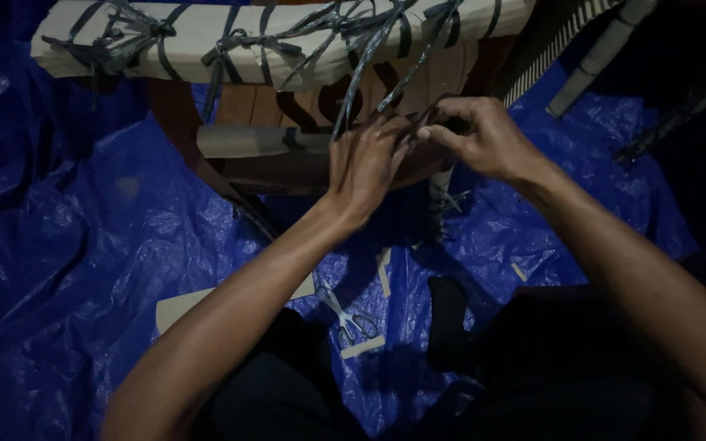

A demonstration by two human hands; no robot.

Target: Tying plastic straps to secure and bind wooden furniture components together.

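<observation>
Now, left hand (367, 166): fingers spread, pressed on wrapped bar (247, 140) mid-frame, steadying it.
Right hand (481, 139): pinching a dark strap (367, 69), keeping it taut from the bound beam (206, 37) above.
Scissors (351, 320): lower centre on blue tarp (67, 245), within reach.

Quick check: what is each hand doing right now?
Left hand: fingers spread open, pressed on the wooden frame.
Right hand: fingers pinched shut on a dark strip.
</observation>
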